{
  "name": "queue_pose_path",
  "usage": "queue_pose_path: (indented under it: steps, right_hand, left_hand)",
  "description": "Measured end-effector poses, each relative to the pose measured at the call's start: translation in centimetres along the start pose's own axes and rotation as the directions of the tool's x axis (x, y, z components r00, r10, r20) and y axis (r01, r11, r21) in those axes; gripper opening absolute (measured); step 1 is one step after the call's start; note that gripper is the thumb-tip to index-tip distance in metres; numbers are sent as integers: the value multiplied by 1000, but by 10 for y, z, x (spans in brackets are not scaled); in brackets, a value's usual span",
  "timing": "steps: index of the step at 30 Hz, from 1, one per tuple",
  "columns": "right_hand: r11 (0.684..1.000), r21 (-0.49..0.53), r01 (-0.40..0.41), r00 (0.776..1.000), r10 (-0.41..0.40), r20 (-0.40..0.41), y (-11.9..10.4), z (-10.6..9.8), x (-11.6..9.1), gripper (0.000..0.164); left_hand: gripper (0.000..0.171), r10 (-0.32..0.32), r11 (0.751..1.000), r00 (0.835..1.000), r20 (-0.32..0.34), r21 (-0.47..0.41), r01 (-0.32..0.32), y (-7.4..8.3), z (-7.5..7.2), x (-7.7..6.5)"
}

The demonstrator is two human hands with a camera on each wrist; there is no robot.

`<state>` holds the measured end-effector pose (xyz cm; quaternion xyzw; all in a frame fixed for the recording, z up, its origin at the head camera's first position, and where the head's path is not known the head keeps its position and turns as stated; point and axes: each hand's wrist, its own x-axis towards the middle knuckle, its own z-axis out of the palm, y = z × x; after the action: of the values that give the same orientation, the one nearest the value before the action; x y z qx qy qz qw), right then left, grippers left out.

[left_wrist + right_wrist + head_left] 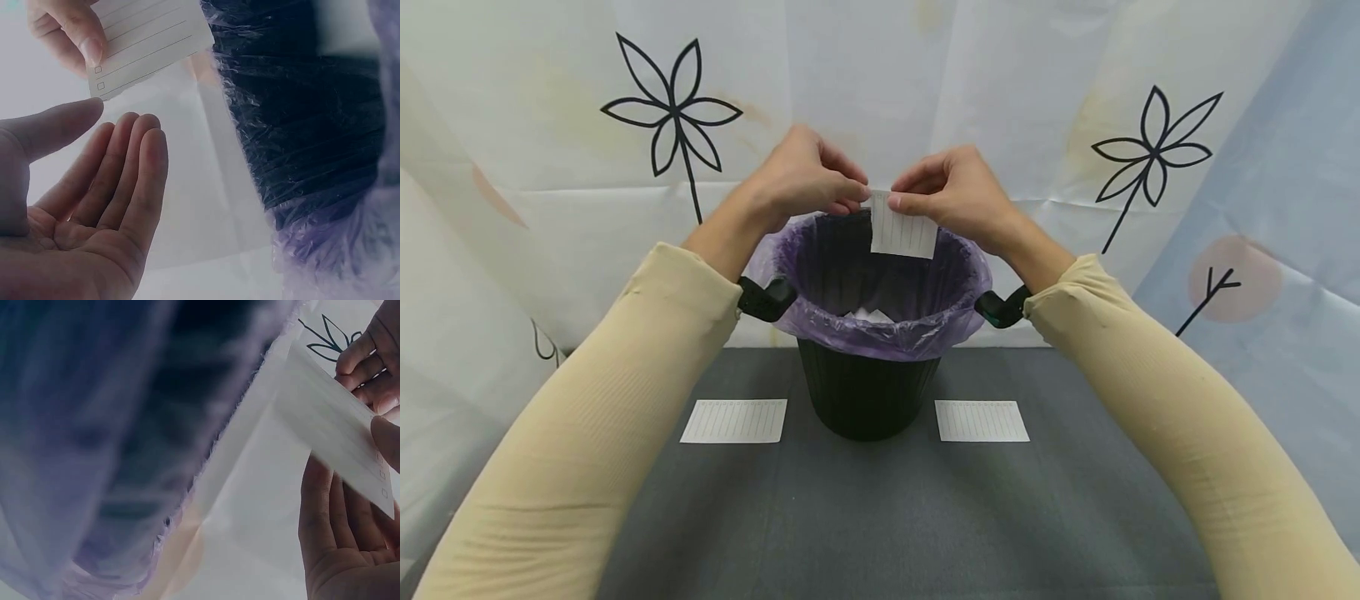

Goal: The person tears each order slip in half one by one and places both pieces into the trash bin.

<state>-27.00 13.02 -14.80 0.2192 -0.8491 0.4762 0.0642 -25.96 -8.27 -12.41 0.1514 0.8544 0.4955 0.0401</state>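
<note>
Over the mouth of a black bin with a purple liner, my right hand pinches a lined paper slip between thumb and fingers. The slip hangs down; small checkboxes run along its held end and one edge looks rough in the left wrist view. My left hand is at the slip's upper left corner. In the left wrist view, the left thumb tip lies at that corner, while the other fingers stand apart from it, gripping nothing. White paper pieces lie inside the bin.
Two lined paper cards lie flat on the dark grey table: the left card and the right card, one each side of the bin. A pale curtain with flower drawings hangs behind.
</note>
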Motion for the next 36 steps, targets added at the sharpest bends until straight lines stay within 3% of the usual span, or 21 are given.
queue_pose_path:
  steps: [27, 36]
  right_hand:
    - [999, 33, -8, 998, 7, 55, 2, 2, -6, 20]
    - [1000, 20, 1, 999, -2, 51, 2, -5, -19, 22]
  left_hand:
    - [35, -7, 1000, 1000, -3, 13, 7, -2, -6, -7]
    - [38, 12, 1000, 1000, -16, -13, -12, -13, -12, -22]
